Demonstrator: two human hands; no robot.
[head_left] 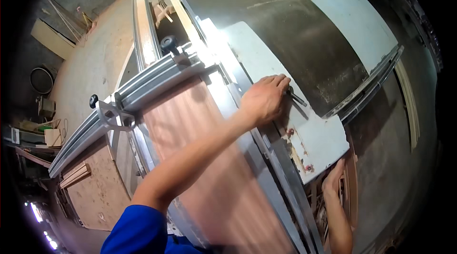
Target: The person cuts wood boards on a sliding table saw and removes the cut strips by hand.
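A panel saw's white table section [323, 144] lies ahead of me, with a dark table surface [304, 39] beyond it. My left hand [266, 99] rests beside the saw slot, its fingers curled and pressed together. A short dark rod [298, 98] sticks out past those fingers; what the hand grips is mostly hidden beneath it. My right hand [334, 177] reaches up to the near right edge of the white section, its fingertips hidden at that edge. Under my left forearm lies a reddish-brown wood board [185, 116], against a metal crosscut fence [162, 82].
Black knobs, one of them a clamp knob [168, 44], stand up from the fence. A metal rail [366, 87] crosses the table's right side. Wood strips [407, 104] lean farther right. At left, a brown sheet [97, 187] carries short wood strips [75, 176].
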